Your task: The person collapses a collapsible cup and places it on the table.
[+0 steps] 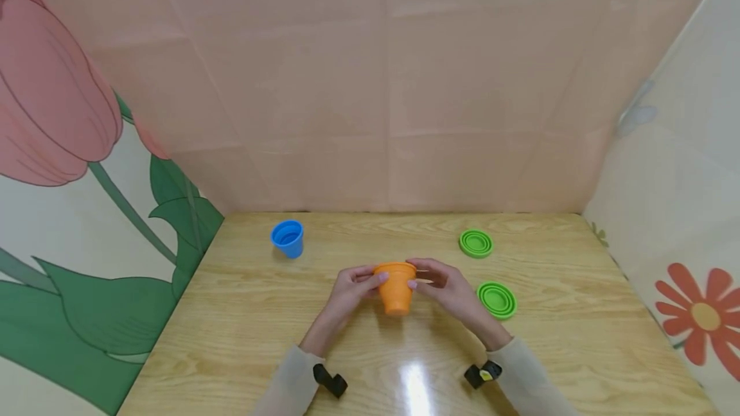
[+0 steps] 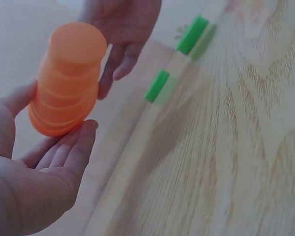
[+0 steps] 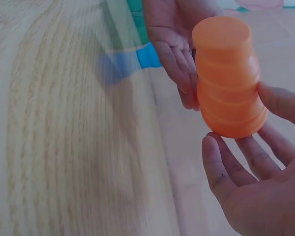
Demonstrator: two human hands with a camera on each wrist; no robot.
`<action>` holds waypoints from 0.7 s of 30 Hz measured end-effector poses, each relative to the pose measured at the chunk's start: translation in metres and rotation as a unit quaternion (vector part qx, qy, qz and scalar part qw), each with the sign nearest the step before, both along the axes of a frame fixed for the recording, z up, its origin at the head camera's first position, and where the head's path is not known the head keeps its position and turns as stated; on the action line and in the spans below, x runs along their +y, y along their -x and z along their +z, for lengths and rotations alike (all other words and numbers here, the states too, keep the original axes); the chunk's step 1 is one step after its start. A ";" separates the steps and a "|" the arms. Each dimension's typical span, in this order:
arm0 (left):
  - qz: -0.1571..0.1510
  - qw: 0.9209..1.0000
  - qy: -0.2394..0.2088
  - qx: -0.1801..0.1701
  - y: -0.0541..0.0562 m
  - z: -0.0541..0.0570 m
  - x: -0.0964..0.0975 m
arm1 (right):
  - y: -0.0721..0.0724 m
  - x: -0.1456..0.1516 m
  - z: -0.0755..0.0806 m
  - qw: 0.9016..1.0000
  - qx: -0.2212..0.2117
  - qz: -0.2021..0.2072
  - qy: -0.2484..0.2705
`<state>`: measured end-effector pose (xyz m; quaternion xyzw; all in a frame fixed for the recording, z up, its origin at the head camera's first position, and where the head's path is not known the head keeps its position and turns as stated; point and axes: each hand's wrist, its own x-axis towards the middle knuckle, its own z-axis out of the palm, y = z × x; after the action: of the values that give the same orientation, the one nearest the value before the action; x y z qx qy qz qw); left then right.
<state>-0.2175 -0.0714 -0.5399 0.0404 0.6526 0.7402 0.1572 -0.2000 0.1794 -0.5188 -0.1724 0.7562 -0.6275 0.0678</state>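
Note:
Both hands hold an orange collapsible cup (image 1: 396, 291) over the middle of the table, its stepped wall drawn out and its wide rim uppermost in the head view. My left hand (image 1: 354, 286) grips the cup from the left, thumb on the wall and fingers around the rim. From the other side my right hand (image 1: 444, 284) pinches it near the rim, thumb against the wall. The cup's round base (image 2: 78, 42) and ringed side (image 3: 228, 88) show in the wrist views. Inside the cup is hidden.
A blue collapsible cup (image 1: 291, 246), also drawn out, stands at the back left of the wooden table (image 1: 231, 339). Two green collapsible cups lie folded flat on the right, one farther back (image 1: 476, 244) and one (image 1: 497, 300) close to my right wrist.

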 end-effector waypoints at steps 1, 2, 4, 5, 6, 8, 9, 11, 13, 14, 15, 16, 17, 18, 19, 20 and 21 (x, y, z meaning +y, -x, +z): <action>-0.001 1.000 0.000 -0.001 0.000 0.000 0.000 | 0.000 0.000 0.000 1.000 -0.002 -0.002 -0.003; -0.002 1.000 -0.001 -0.003 0.000 -0.001 0.000 | 0.000 0.000 -0.001 1.000 -0.004 -0.005 -0.007; -0.007 1.000 -0.003 -0.005 -0.001 -0.001 0.000 | 0.000 0.000 -0.002 1.000 -0.008 -0.014 -0.020; -0.009 1.000 -0.002 -0.004 -0.001 -0.001 0.000 | 0.000 0.000 -0.003 0.999 -0.010 -0.019 -0.027; -0.013 1.000 -0.001 -0.004 -0.001 -0.001 0.000 | 0.000 0.000 -0.004 0.999 -0.013 -0.024 -0.032; -0.019 1.000 0.004 -0.001 0.000 -0.001 0.000 | 0.001 0.000 -0.005 0.999 -0.024 -0.032 -0.035; -0.021 1.000 0.009 0.001 0.000 -0.001 0.000 | 0.000 0.001 -0.006 0.998 -0.032 -0.036 -0.032; -0.025 0.999 0.019 0.001 0.001 -0.001 0.000 | -0.001 0.001 -0.008 0.998 -0.049 -0.041 -0.016; -0.028 0.999 0.028 0.000 0.001 0.000 0.001 | -0.001 0.001 -0.010 0.997 -0.066 -0.043 0.002; -0.029 0.999 0.031 0.000 0.001 0.000 0.001 | -0.001 0.002 -0.012 0.996 -0.074 -0.042 0.012; -0.030 0.999 0.034 -0.003 0.001 0.000 0.001 | -0.001 0.002 -0.013 0.996 -0.079 -0.041 0.018; -0.033 0.999 0.033 -0.005 0.001 0.001 0.000 | -0.001 0.002 -0.014 0.995 -0.084 -0.040 0.026; -0.038 0.999 0.031 -0.003 0.002 0.001 0.000 | -0.001 0.002 -0.014 0.995 -0.090 -0.039 0.033; -0.043 0.999 0.025 -0.002 0.002 0.002 -0.001 | 0.000 0.003 -0.015 0.994 -0.097 -0.037 0.039; -0.051 0.999 0.019 -0.001 0.002 0.003 -0.002 | 0.000 0.003 -0.015 0.993 -0.105 -0.035 0.049; -0.057 0.998 0.012 0.001 0.003 0.004 -0.002 | 0.000 0.003 -0.015 0.991 -0.117 -0.032 0.062; -0.064 0.998 0.004 0.004 0.003 0.005 -0.003 | 0.000 0.004 -0.015 0.989 -0.127 -0.027 0.075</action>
<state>-0.2208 -0.0746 -0.5353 0.0842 0.6521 0.7257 0.2024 -0.2002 0.1836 -0.5342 -0.0754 0.6969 -0.7006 0.1336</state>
